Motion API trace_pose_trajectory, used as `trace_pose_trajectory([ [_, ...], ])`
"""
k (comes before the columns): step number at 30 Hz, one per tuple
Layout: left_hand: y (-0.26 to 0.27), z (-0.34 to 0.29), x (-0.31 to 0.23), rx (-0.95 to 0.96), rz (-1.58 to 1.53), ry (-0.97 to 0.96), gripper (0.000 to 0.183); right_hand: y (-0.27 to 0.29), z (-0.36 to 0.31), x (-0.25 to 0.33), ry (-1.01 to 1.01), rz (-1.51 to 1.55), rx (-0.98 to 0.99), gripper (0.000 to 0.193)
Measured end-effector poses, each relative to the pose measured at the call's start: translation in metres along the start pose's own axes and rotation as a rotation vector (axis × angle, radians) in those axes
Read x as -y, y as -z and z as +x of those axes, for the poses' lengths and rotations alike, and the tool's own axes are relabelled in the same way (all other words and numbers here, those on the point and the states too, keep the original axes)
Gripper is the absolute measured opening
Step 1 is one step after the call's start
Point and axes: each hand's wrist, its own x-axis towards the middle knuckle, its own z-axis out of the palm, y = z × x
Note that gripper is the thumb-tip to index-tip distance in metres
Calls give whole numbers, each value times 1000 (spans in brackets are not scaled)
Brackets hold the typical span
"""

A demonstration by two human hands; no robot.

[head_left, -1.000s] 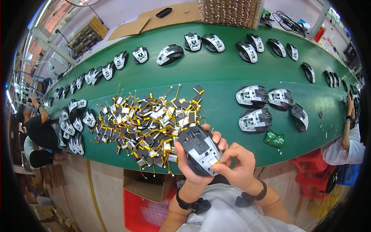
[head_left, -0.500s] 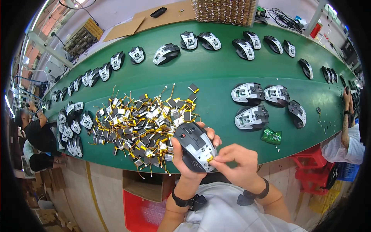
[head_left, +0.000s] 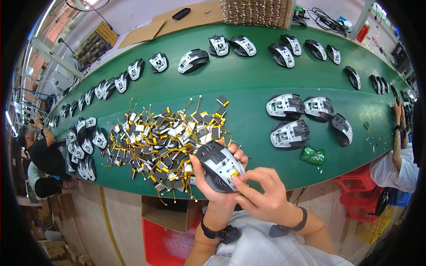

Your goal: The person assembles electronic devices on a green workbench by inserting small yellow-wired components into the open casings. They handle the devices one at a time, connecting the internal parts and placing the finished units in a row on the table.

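Observation:
My left hand [head_left: 208,186] is wrapped round a black and silver computer mouse [head_left: 214,157], tilted with its uncovered inner side up. At its near end, a small battery [head_left: 234,174] with yellow tape shows in a recess. My right hand [head_left: 268,199] pinches at that yellow end with thumb and forefinger, which partly hide it. Just beyond the mouse, to the left, lies a heap of flat batteries [head_left: 164,142] with thin wires and white plugs.
Several part-built mice [head_left: 286,106] stand right of centre beside a green packet [head_left: 313,155]. More mice [head_left: 80,146] cluster at the left. A row of mice [head_left: 193,61] lines the far green surface. Co-workers sit at both ends. A red bin [head_left: 153,248] stands below the table edge.
Both hands and the mouse have shifted slightly left. My right hand's fingers stay at the yellow battery end. The far row of mice has moved slightly right.

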Motion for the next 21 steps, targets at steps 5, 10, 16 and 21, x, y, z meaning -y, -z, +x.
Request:
trace_pose_trajectory([
  [5,0,-2,-2,25,-20,24,72,-7,-20,6,51,-165,-7,44],
  [10,-5,-4,0,102,61,-10,71,3,-17,-4,145,-153,-16,42],
  [16,-8,-5,1,98,47,20,76,4,-9,-13,117,-87,-21,37],
  [21,-7,-1,-4,184,94,-64,79,4,-13,-11,-322,679,16,25],
])
